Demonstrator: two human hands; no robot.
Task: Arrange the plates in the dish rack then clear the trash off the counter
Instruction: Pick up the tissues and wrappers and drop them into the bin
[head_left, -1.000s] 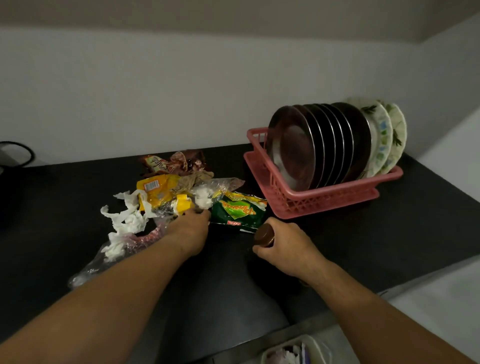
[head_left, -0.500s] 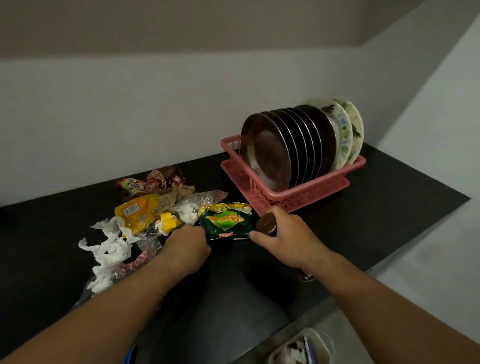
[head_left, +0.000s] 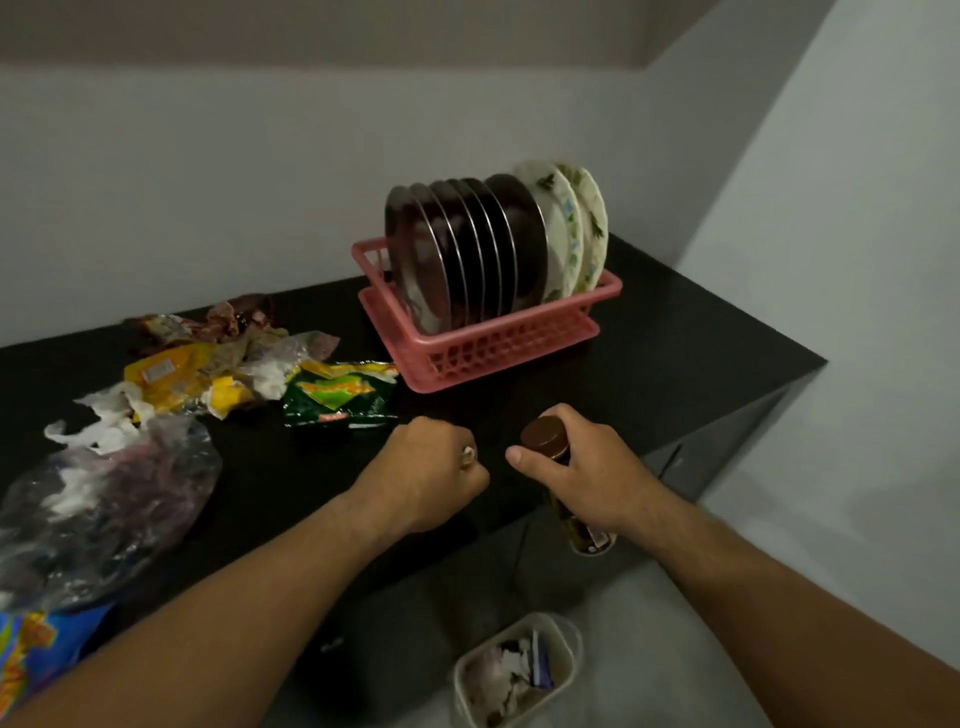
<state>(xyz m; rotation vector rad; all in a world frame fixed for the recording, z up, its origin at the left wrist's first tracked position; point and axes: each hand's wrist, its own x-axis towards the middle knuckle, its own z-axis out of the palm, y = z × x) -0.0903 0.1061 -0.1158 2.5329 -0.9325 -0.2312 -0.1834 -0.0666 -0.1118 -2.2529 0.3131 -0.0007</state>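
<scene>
- It was a home kitchen: a dark polished stone counter (head_left: 675, 364) ran along plain pale walls (head_left: 260, 182) into a corner.
- A pink slotted plastic dish rack (head_left: 498, 353) stood on the counter near the back wall.
- Round steel plates (head_left: 457, 249) stood upright in it in a row, with two cream ceramic plates printed with green leaves (head_left: 566, 228) at the far end.
- Food litter lay to the left of the rack: a green foil snack packet (head_left: 337, 397), a yellow plastic wrapper (head_left: 171, 371) and crumpled white tissue paper (head_left: 109, 426).
- The right hand (head_left: 587, 478) gripped a glass jar with a brown screw lid (head_left: 544, 439) at the counter's front edge.
- A small white plastic waste bin (head_left: 571, 654) holding paper scraps stood on the pale floor below.
</scene>
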